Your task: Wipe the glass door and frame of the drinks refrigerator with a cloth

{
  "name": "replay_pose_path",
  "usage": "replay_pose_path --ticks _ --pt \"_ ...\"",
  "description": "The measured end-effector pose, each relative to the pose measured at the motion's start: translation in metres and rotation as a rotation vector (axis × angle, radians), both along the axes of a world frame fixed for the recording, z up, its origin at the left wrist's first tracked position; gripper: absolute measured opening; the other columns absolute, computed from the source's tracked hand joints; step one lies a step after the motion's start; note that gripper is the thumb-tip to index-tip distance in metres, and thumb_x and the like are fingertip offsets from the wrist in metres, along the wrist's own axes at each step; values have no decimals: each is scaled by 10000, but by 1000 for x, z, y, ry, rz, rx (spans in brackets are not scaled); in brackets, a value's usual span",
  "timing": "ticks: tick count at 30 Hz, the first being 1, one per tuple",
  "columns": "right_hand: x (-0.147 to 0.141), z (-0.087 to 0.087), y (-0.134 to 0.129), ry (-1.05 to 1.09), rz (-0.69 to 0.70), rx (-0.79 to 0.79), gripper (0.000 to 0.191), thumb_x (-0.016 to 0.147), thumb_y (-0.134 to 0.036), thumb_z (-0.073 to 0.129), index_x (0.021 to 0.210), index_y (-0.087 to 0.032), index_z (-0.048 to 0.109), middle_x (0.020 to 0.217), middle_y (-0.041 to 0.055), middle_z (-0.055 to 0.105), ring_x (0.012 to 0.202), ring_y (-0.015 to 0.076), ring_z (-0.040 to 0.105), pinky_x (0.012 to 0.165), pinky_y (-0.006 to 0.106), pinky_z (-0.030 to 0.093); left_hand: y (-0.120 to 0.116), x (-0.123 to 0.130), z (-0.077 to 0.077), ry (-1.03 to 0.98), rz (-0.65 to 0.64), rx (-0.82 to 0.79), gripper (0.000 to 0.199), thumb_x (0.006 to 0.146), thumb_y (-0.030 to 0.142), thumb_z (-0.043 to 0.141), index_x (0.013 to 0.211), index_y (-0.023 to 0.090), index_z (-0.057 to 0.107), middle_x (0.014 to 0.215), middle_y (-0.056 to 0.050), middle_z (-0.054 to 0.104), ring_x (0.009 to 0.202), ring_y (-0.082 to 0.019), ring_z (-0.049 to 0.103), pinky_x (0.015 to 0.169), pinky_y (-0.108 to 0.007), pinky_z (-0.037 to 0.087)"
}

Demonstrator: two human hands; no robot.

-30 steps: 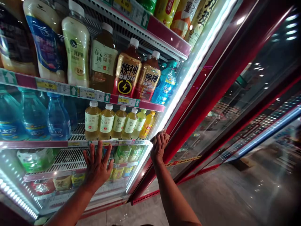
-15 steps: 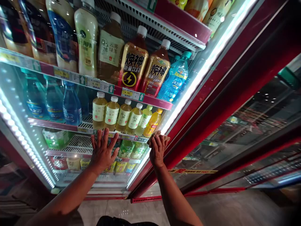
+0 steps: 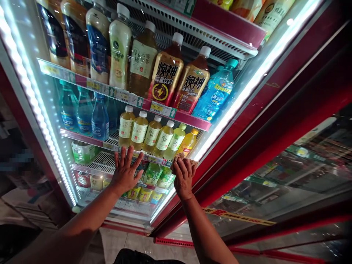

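My left hand (image 3: 127,173) is spread with its fingers apart, in front of the shelf edge below a row of pale tea bottles (image 3: 139,128); nothing is in it. Whether its palm touches glass I cannot tell. My right hand (image 3: 184,178) has its fingers closed over a crumpled brownish cloth (image 3: 194,164), by the lit right edge of the cooler. Just above the cloth stands an orange-yellow bottle (image 3: 188,142). Glass seems to lie between my hands and the bottles.
Larger bottles (image 3: 166,71) fill the shelf above, with blue bottles (image 3: 100,119) at the left. A red door frame (image 3: 217,172) runs diagonally at the right, beside more glass-fronted shelves. Tiled floor (image 3: 140,244) shows below. Bright light strips line both sides of the cooler.
The view has shifted, so the cooler's shelves appear farther right and its left light strip shows more fully. Both hands keep nearly the same pose, the right one still on the cloth.
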State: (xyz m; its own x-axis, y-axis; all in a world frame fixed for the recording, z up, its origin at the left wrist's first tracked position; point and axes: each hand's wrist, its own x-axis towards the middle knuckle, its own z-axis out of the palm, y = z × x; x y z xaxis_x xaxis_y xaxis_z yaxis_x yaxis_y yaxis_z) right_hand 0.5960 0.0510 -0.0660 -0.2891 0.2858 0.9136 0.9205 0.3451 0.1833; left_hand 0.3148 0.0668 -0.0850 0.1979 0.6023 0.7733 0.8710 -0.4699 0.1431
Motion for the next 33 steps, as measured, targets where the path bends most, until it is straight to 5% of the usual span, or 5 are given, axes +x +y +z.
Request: replay_pose_path --ticks 8,15,22,29,33 --pt "-8 29 12 101 12 72 562 979 -79 458 1485 -306 544 1429 60 667 1565 220 355 1320 556 149 -5 0 -1 18 21 -22 1096 833 411 757 1647 399 23 1747 -62 -141 1616 -394 -80 1289 -649 -1" --pt "-19 -1 3 37 43 -9 568 985 -65 413 1484 -300 544 1362 60 706 1590 199 301 1333 556 89 -10 2 -5 30 32 -51 1092 823 415 775 1651 384 63 1745 -103 -130 1615 -394 -91 1271 -673 -37" --pt "-24 30 14 126 42 71 607 978 -73 477 1532 -322 491 1451 58 657 1579 234 328 1320 597 112 -12 4 -8 17 53 -91 1034 828 415 761 1645 383 128 1743 -106 -118 1610 -420 -76 1253 -714 -7" --pt "-40 9 9 43 63 6 571 993 -73 450 1515 -294 518 1377 65 703 1584 210 318 1331 555 96 -13 2 -10 42 56 -60 997 839 385 748 1641 407 156 1746 -83 -110 1619 -394 -47 1269 -675 -33" --pt "-42 24 13 50 87 26 558 995 -76 457 1500 -300 535 1376 59 703 1583 220 321 1327 568 119 -17 -8 -3 68 57 -18 946 889 321 686 1640 423 121 1762 -49 -36 1633 -333 40 1299 -595 47"
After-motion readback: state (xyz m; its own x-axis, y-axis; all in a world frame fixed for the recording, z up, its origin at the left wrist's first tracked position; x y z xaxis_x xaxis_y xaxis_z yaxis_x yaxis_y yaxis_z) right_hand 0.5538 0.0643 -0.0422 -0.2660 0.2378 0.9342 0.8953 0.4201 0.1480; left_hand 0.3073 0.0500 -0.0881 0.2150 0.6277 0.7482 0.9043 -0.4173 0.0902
